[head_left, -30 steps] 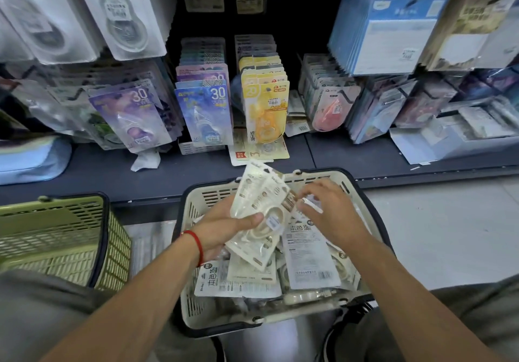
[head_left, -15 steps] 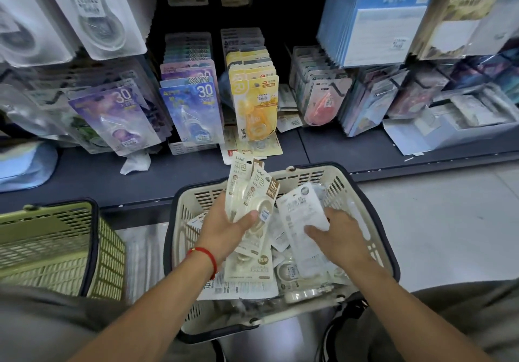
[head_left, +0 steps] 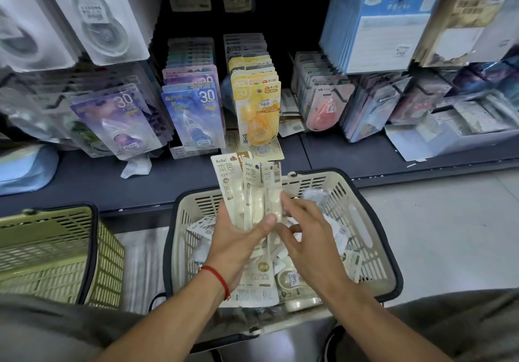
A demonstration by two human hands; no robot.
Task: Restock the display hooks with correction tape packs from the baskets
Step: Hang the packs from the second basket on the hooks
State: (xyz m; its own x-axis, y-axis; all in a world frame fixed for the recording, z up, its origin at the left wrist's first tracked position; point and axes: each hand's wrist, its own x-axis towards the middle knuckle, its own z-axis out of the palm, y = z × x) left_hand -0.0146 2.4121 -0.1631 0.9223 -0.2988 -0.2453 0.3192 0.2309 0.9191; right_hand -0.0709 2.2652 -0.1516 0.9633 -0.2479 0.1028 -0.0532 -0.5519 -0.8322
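Gripping a fanned stack of cream correction tape packs (head_left: 248,190), the left hand (head_left: 238,238) held them upright above the beige basket (head_left: 373,249), its thumb pressed across the glossy film fronts and a red cord bracelet (head_left: 217,276) circling the wrist. The right hand (head_left: 306,238) lay just beside the stack with its fingers loosely spread, the fingertips touching the edge of the rightmost pack. The packs were long, narrow and flat, each with a printed card top and a clear blister bulge lower down. More of the same packs lay jumbled in the slotted plastic basket, which had a dark rim. To the left sat a green basket (head_left: 56,252) of the same ribbed, lattice-walled build. Behind, on the dark shelf (head_left: 92,176), rows of hanging carded packs stood: purple (head_left: 118,120), blue (head_left: 193,114) and yellow (head_left: 257,108), their shiny wrappers catching light.
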